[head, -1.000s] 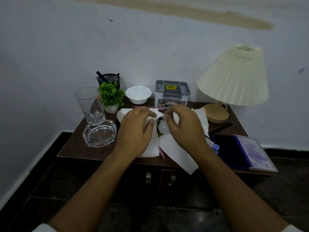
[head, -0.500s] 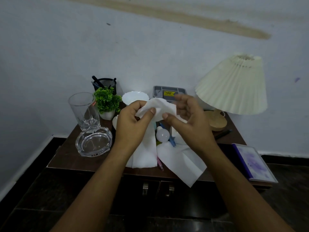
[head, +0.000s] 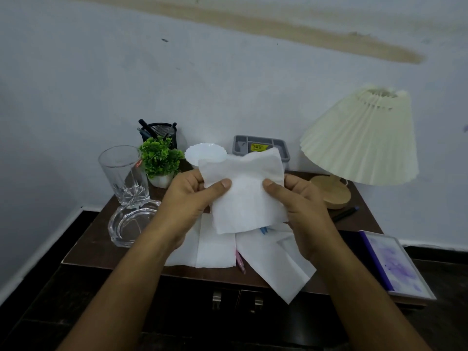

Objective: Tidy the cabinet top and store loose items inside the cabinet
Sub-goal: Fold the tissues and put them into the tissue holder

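Note:
A white paper tissue (head: 247, 191) is held spread out above the dark wooden cabinet top (head: 96, 247). My left hand (head: 188, 198) pinches its left edge and my right hand (head: 300, 201) pinches its right edge, thumbs on the front. Below it, two more tissues lie on the cabinet: one flat (head: 210, 247), one hanging over the front edge (head: 281, 264). A pink pen (head: 240, 262) and a blue item (head: 263, 230) poke out from under them. Two metal door handles (head: 236, 298) show on the cabinet front.
On the left stand a tall glass (head: 124, 173), a glass ashtray (head: 129, 224), a small green plant (head: 159, 160) and a mesh pen holder (head: 159, 130). Behind are a white bowl (head: 202, 153) and grey organiser box (head: 258, 145). A pleated lamp (head: 359, 138), a black pen (head: 344, 214) and a purple book (head: 390, 262) sit right.
Both hands have lifted one tissue off the cabinet top and spread it flat between them. The view has tilted slightly.

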`<state>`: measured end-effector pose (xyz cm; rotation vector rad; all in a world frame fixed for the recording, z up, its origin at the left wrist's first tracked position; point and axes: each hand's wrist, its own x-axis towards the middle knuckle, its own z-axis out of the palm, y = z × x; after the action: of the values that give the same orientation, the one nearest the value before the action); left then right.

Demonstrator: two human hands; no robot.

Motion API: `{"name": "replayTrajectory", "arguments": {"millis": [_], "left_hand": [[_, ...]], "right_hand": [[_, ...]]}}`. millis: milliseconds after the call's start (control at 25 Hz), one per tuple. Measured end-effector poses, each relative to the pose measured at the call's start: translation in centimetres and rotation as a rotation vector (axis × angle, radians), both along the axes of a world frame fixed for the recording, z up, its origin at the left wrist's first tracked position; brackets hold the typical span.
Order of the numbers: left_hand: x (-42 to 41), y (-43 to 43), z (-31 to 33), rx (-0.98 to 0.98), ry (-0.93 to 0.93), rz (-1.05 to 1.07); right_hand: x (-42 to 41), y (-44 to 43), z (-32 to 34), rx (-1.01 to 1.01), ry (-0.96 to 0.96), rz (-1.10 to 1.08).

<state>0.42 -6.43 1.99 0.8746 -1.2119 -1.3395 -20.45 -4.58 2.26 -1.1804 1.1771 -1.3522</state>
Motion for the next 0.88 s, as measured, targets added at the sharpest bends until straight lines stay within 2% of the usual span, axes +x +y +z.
{"name": "replayTrajectory", "arguments": {"millis": [80, 320, 520, 880], "left_hand": [[0.0, -0.2, -0.2, -0.005, 0.002, 0.039], [0.9, -0.1, -0.2, -0.050, -0.121, 0.023], [1.5, 0.3, 0.3, -0.077, -0.097, 0.045], [2.0, 0.3, 0.6, -0.139, -0.105, 0.069]], "right_hand": [[0.0, -0.2, 0.1, -0.016, 0.050, 0.011], [0.5, -0.4, 0.5, -0.071, 0.030, 0.022], [-0.5, 0.0, 1.2, -0.097, 0.025, 0.116], [-1.0, 0.1, 1.6, -0.206, 0.025, 0.115]]}}
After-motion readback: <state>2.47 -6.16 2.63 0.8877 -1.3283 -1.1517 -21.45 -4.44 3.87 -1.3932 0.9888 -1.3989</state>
